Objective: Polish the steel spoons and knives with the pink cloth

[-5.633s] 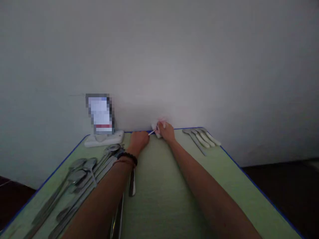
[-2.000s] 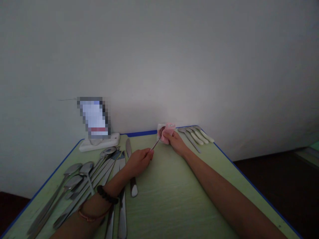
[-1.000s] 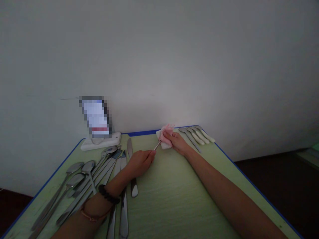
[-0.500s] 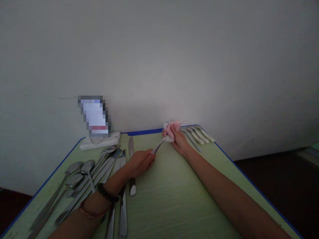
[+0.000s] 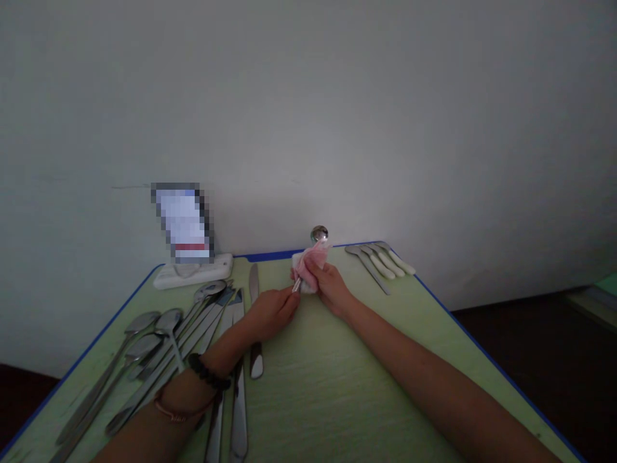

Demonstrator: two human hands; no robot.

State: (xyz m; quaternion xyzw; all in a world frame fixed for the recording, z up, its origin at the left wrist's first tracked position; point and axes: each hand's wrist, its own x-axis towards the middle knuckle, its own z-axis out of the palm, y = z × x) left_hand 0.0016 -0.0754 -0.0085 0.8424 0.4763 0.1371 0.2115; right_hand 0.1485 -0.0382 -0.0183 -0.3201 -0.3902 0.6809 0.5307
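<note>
A metal spoon (image 5: 319, 233) points away from me above the far part of the table, its shiny bowl showing past a cloth. My left hand (image 5: 272, 313) is closed around the end of its handle. Pinched in my right hand (image 5: 332, 287) is a pink and white cloth (image 5: 310, 265), wrapped around the spoon's handle just below the bowl. The cloth and fingers hide most of the handle. Beside my left hand lies a table knife (image 5: 256, 360) with its blade toward the wall.
Several spoons (image 5: 168, 321) and knives (image 5: 238, 411) lie on the left of the green, blue-edged table (image 5: 337, 399). Spoons with pale handles (image 5: 385, 265) line the far right corner. A blurred-out phone (image 5: 186, 222) leans on a white stand (image 5: 193, 273) by the wall.
My right hand has slid the cloth down the spoon toward my left hand, so the bowl now shows. The left hand has hardly moved.
</note>
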